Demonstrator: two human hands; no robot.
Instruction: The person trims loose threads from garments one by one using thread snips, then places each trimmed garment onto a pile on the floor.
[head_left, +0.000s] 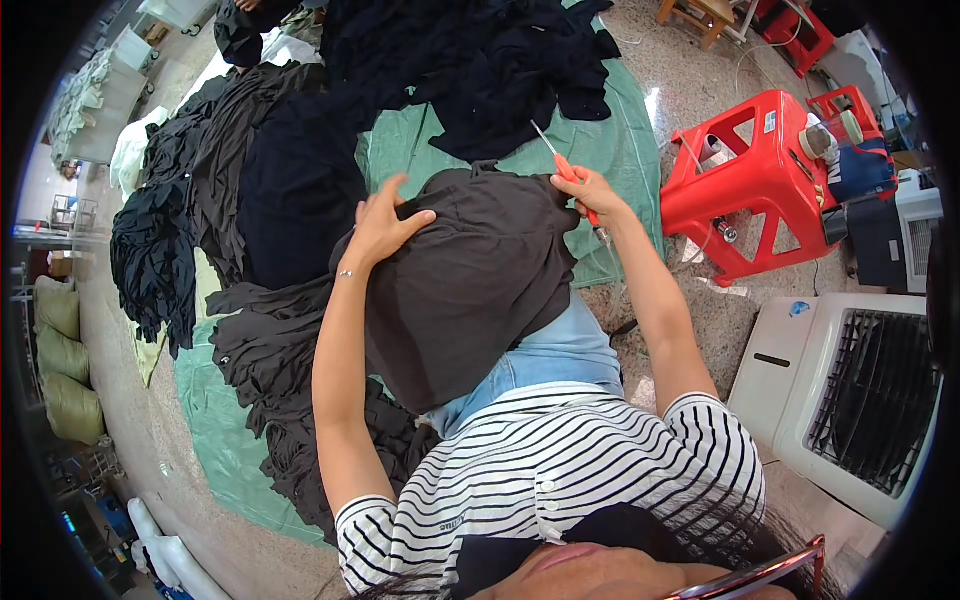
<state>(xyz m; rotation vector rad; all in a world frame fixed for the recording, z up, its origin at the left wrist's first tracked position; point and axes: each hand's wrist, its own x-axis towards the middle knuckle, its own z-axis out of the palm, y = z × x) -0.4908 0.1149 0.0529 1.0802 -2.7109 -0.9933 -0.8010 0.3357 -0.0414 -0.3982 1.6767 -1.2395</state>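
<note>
A dark grey garment (470, 280) lies draped over my lap and knees. My left hand (380, 225) rests on its left upper edge, fingers spread and pressing the cloth. My right hand (590, 192) grips the garment's upper right corner and holds small thread snips with an orange handle (558, 158), blade pointing up and away. Below the garment my blue jeans (560, 355) show.
Piles of dark garments (270, 170) cover a green sheet (600, 140) on the floor ahead and to the left. A red plastic stool (755, 175) stands at the right, with a white fan unit (850, 390) nearer. Stuffed sacks (65, 370) sit at far left.
</note>
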